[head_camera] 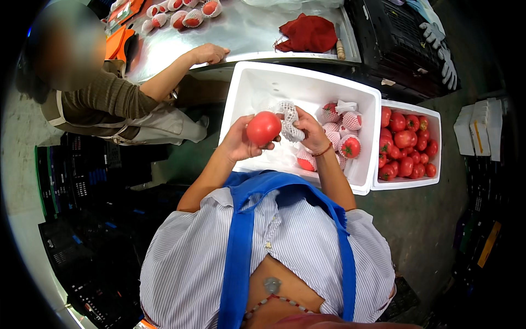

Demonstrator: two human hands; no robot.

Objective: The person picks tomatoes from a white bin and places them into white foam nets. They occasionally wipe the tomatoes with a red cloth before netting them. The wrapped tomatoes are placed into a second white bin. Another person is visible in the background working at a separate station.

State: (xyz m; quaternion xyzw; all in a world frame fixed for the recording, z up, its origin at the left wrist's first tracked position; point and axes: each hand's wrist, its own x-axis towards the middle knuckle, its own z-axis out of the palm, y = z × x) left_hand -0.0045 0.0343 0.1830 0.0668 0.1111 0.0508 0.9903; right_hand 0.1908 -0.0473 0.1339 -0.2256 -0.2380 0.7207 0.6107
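Note:
A bare red tomato (264, 128) rests in my left hand (239, 142), the fingers curled beneath and around it. My right hand (312, 132) pinches a white foam net sleeve (291, 119) just right of the tomato; the sleeve has no tomato inside that I can see. Both hands are above a large white foam box (254, 88). In the right part of that box lie several tomatoes in foam nets (350, 146), heaped together. My forearms hide part of the box's near side.
A second foam box (437, 144) on the right holds many bare tomatoes (405, 139). Beyond stands a metal table (246, 28) with netted tomatoes (193, 18), a red cloth (308, 33) and a wooden-handled tool (340, 49). A co-worker (111, 98) is at left. Black crates (394, 41) stand back right.

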